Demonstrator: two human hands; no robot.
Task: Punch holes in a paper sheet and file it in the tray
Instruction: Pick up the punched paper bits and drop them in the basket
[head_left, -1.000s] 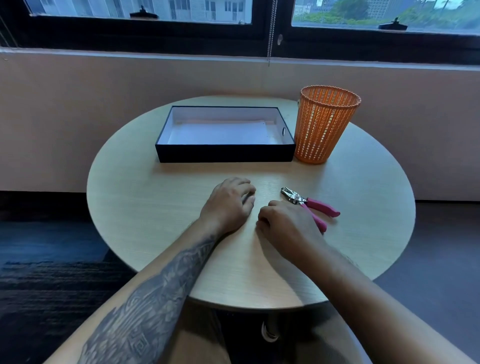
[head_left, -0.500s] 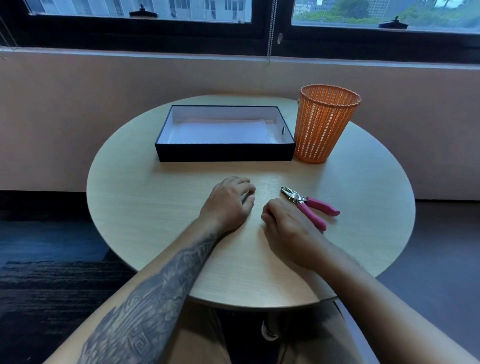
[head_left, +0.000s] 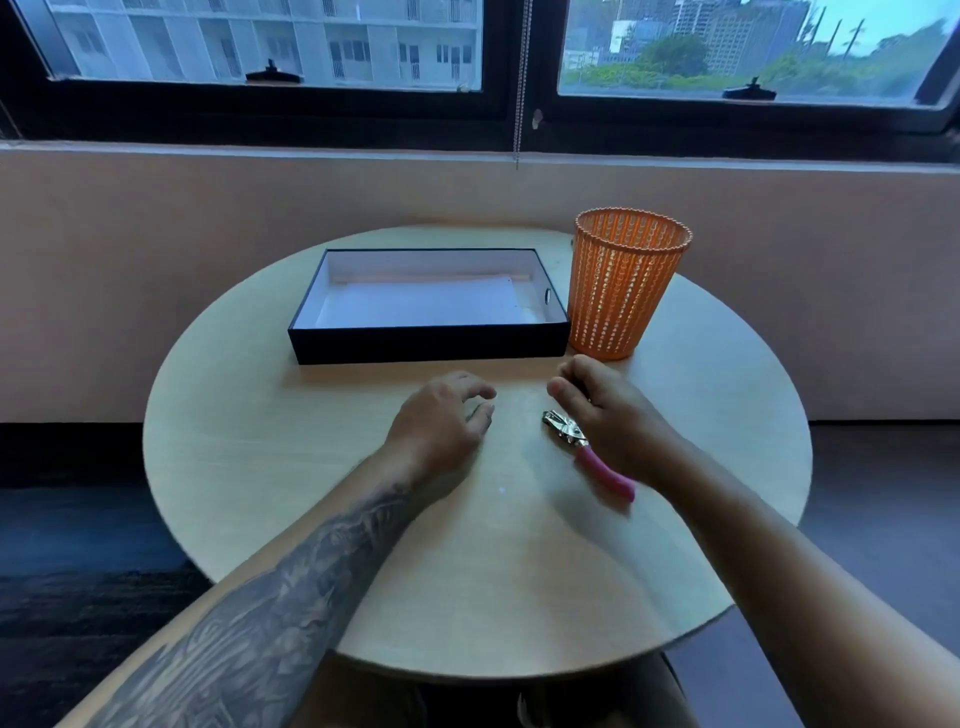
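Here's the right hand (head_left: 610, 413) over the punch (head_left: 566, 430), centre frame!
The left hand (head_left: 441, 423) rests on the table (head_left: 260, 441), fingers loosely curled, holding nothing. The right hand covers a pink handle, fingers bent; a grip, I can't tell. The paper (head_left: 415, 306) lies in the tray (head_left: 431, 344), upper centre, beside the basket (head_left: 623, 291).
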